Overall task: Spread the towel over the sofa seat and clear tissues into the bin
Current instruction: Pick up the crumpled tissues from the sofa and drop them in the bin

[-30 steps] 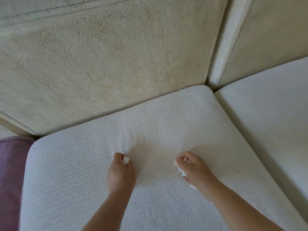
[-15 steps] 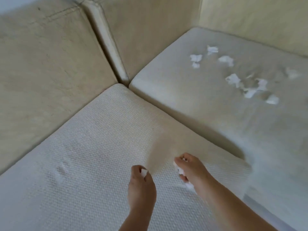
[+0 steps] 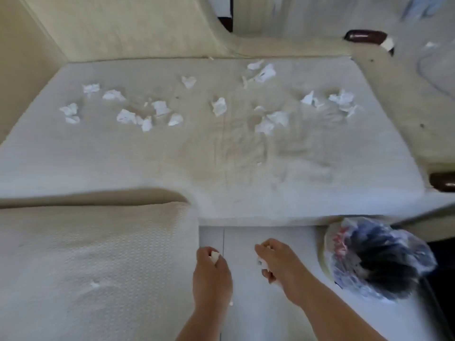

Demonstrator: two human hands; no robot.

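- Nearest the camera, over the pale floor (image 3: 258, 233), the left hand (image 3: 212, 276) pinches a small tissue scrap (image 3: 214, 257) between curled fingers and thumb. The right hand (image 3: 285, 269) has its fingers curled round a crumpled tissue (image 3: 262, 262).
- Just right of the right hand stands the bin (image 3: 326, 262), lined with a clear bag, its mouth facing up. Both handfuls look ready to drop there.
- To the left, the towel (image 3: 86, 262) lies flat across the near seat with its woven texture showing, so that half of the task looks done.
- Farther off, the far seat cushion (image 3: 221, 163) carries many loose tissues (image 3: 219, 107), scattered in clusters from left to right.
- These should be light, soft and easily torn. A gentle pinch at any raised fold ought to lift one, and several could be gathered into one palm. A quick sweep might scatter them.
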